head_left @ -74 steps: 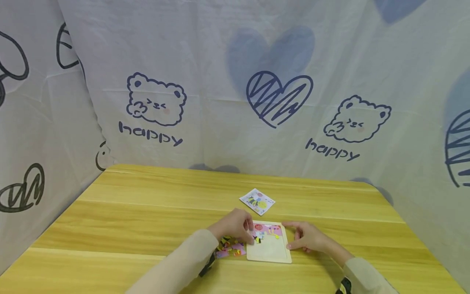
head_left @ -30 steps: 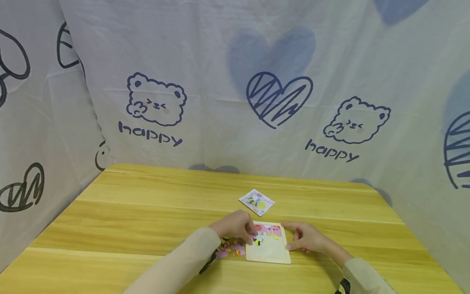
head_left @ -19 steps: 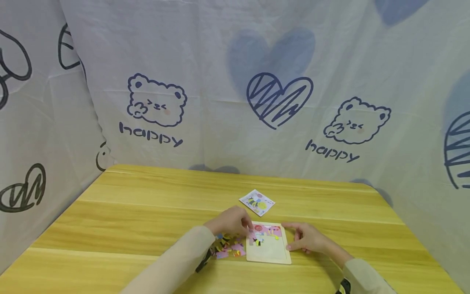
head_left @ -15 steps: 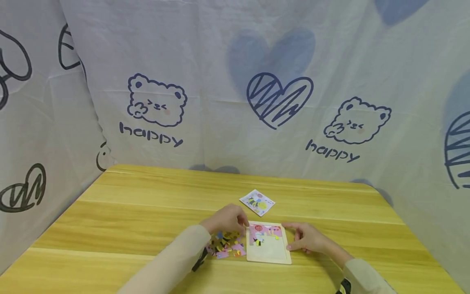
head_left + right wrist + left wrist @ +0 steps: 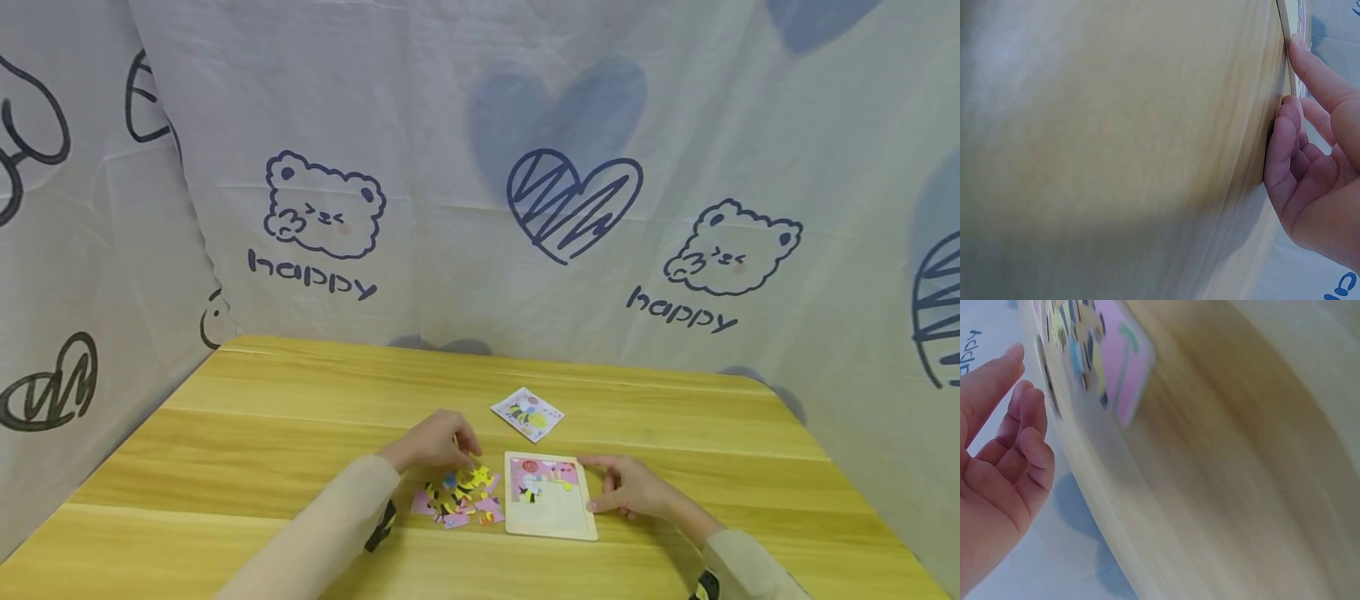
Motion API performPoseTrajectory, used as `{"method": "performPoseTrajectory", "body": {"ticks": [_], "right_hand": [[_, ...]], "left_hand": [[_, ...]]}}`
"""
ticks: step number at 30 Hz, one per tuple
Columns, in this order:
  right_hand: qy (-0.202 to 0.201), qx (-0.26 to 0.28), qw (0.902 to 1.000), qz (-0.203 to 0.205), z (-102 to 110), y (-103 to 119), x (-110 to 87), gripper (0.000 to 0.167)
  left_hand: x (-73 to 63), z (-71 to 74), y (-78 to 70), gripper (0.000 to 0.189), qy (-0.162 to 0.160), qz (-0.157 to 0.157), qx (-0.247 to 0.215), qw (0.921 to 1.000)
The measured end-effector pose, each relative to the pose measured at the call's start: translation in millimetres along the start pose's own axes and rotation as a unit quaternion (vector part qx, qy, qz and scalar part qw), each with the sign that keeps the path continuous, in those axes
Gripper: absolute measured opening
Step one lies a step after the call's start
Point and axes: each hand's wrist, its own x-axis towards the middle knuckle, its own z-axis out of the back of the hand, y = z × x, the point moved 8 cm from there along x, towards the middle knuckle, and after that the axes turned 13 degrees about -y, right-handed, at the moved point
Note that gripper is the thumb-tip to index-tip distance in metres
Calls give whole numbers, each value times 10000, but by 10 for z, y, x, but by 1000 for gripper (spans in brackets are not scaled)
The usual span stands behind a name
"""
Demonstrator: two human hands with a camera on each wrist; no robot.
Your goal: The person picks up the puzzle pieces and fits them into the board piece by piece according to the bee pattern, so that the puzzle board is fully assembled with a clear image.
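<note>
left hand (image 5: pixel 433 442) near loose puzzle pieces (image 5: pixel 455 502), fingers loosely curved and thumb apart, picture card (image 5: pixel 527 414) lying farther back, partly filled puzzle board (image 5: pixel 551 515) just beside the pieces, right hand (image 5: pixel 630 487) with index finger and thumb spread, touching its right edge

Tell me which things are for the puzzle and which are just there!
For the puzzle:
loose pieces by the left hand
wooden tray, touched by the right hand
bee card, probably the picture to copy

Just there:
cloth with bears and hearts
dark wrist strap
</note>
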Motion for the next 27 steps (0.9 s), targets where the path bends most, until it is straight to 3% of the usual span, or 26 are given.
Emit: {"method": "performPoseTrajectory", "body": {"ticks": [7,19,27], "right_hand": [[-6,48,10000,-20,2,-5,-7,68],[-39,-32,10000,-71,-8,-40,-14,69],[-7,-101,9999,-6,0,14,-6,67]], "left_hand": [[-79,41,88,21,204,-85,-271,9994],[-186,-10,227,26,678,373,-780,9939],[-191,-54,271,24,821,590,-757,9920]]}}
